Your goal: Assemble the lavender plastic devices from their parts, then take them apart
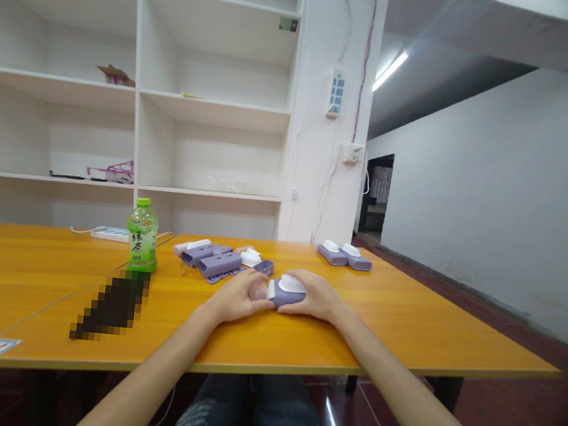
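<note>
At the front of the table I hold a purple plastic case (289,300) with a white ridged oval piece (292,283) on top. My right hand (324,298) is wrapped round its right end, thumb at the near side. My left hand (236,297) is closed on a pale translucent piece (259,291) at the case's left end; how far that piece sits inside, I cannot tell. Just beyond my left hand lie several loose purple cases (219,264) and white ridged parts (251,257). Two purple cases with white tops (331,254) stand side by side at the back right.
A green-capped tea bottle (143,239) stands left of the loose parts, with a pixelated dark patch (111,307) before it. A white power strip (110,232) lies at the back left of the wooden table (418,326). White shelves (214,102) rise behind.
</note>
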`<move>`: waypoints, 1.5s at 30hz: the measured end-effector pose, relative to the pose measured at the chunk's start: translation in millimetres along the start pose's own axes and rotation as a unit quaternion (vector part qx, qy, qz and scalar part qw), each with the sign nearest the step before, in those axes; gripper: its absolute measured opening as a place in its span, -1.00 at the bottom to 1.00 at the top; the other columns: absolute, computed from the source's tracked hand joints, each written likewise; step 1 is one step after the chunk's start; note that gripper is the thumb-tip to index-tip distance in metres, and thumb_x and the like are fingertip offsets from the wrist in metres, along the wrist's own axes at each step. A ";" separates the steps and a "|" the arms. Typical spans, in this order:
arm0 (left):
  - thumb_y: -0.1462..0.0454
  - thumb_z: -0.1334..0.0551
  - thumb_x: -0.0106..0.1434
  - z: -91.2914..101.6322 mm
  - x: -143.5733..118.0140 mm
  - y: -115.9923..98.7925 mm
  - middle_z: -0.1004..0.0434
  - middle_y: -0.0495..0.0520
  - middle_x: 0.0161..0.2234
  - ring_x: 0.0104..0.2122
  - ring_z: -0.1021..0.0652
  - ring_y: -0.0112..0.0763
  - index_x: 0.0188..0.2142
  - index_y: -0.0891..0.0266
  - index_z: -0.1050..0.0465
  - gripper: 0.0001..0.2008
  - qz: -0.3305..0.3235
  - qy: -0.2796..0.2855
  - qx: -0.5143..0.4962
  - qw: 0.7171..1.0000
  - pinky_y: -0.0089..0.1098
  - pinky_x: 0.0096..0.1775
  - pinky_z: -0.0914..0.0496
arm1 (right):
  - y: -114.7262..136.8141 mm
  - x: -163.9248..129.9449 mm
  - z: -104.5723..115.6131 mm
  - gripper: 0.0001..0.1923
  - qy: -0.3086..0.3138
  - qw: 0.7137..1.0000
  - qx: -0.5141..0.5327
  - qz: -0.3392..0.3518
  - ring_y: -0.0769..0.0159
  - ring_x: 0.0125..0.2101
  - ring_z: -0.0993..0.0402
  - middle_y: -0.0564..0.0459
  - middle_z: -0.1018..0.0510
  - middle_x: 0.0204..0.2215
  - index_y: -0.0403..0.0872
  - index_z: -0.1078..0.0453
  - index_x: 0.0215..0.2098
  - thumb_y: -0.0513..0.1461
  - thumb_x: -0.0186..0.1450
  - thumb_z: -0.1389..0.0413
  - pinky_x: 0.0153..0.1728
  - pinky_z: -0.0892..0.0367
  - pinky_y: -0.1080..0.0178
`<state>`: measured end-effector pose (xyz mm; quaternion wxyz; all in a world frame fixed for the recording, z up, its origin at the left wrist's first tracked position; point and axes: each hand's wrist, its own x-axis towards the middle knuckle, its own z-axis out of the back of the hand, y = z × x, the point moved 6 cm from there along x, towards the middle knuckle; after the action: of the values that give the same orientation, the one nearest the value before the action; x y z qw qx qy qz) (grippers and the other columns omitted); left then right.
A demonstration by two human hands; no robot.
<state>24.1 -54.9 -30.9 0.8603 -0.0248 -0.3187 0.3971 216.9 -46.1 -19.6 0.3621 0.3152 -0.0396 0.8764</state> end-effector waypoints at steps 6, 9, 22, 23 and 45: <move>0.09 -0.30 0.23 13.0 -4.6 15.4 -0.37 0.13 0.17 0.18 -0.33 -0.06 0.15 0.06 -0.32 -0.50 0.028 -0.024 0.090 0.995 -0.06 0.17 -0.18 | 3.4 -3.4 6.9 -0.23 -0.028 0.999 -0.036 -0.027 0.01 0.03 -0.43 -0.09 -0.55 0.01 -0.03 -0.40 0.12 0.20 0.09 -0.28 0.07 -0.24 0.07; 0.15 -0.29 0.23 16.7 -5.1 30.3 -0.35 0.14 0.19 0.21 -0.30 -0.08 0.16 0.06 -0.29 -0.49 0.063 -0.035 0.130 0.989 -0.03 0.18 -0.15 | 4.1 -4.3 9.7 -0.33 -0.058 0.995 -0.052 -0.069 0.03 0.13 -0.34 -0.12 -0.48 0.12 -0.03 -0.33 0.19 0.17 0.27 -0.13 0.16 -0.12 0.04; 0.54 -0.13 0.02 13.2 -5.6 59.3 0.12 0.29 0.43 0.40 0.06 -0.07 0.23 0.20 -0.24 -0.26 0.177 -0.062 0.240 0.952 0.11 0.27 0.04 | -15.4 -16.3 2.0 0.10 -0.094 0.948 -0.064 -0.297 -0.32 0.14 -0.31 -0.40 -0.34 0.20 -0.16 0.06 0.40 0.30 0.15 -0.09 0.03 -0.23 -0.18; 0.55 -0.14 -0.01 12.4 -5.8 60.3 0.13 0.30 0.43 0.41 0.07 -0.06 0.21 0.22 -0.26 -0.26 0.181 -0.062 0.241 0.951 0.13 0.27 0.06 | -13.7 -14.9 1.6 0.07 -0.091 0.951 -0.057 -0.290 -0.30 0.15 -0.32 -0.38 -0.34 0.21 -0.15 0.08 0.41 0.27 0.17 -0.10 0.05 -0.24 -0.16; -0.01 -0.30 0.21 -13.7 -3.3 -3.0 -0.18 0.31 0.33 0.27 -0.32 -0.02 0.38 0.18 0.09 -0.10 -0.016 -0.021 -0.012 1.000 -0.04 0.25 -0.23 | -15.2 18.0 -23.4 0.32 -0.031 0.943 -0.023 -0.332 -0.33 0.19 -0.23 -0.44 -0.28 0.22 -0.15 0.09 0.40 0.38 -0.08 -0.19 0.10 -0.15 -0.20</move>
<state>32.2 -56.4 -42.7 0.8595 -0.0217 -0.3418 0.3795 204.9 -16.9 -30.3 0.6379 0.3294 0.0362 0.6952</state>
